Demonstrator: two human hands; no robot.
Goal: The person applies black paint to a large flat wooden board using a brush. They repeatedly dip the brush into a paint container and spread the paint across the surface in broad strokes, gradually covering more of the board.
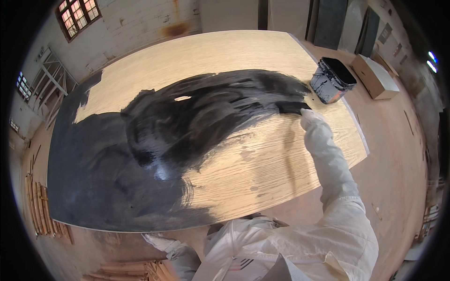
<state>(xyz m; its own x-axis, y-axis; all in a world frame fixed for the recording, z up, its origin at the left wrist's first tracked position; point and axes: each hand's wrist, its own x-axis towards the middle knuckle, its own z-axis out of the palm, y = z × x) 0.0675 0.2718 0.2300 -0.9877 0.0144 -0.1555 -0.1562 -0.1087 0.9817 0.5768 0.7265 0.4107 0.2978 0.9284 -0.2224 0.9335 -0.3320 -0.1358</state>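
Plainly, the right hand (310, 118), in a white glove, has its grip closed on a dark, broad-ended applicator (291, 107), which rests against the far right part of a pale wood-grain panel (281, 161). Black coating (101, 173) covers the panel's left side and sweeps across its middle (streaky toward the applicator), with bare grain along the far edge and at near right. A smeared bucket (325, 85) stands at the panel's right edge, near the right hand. The left hand (160, 242) is beside the near edge; its grip is too hidden to tell
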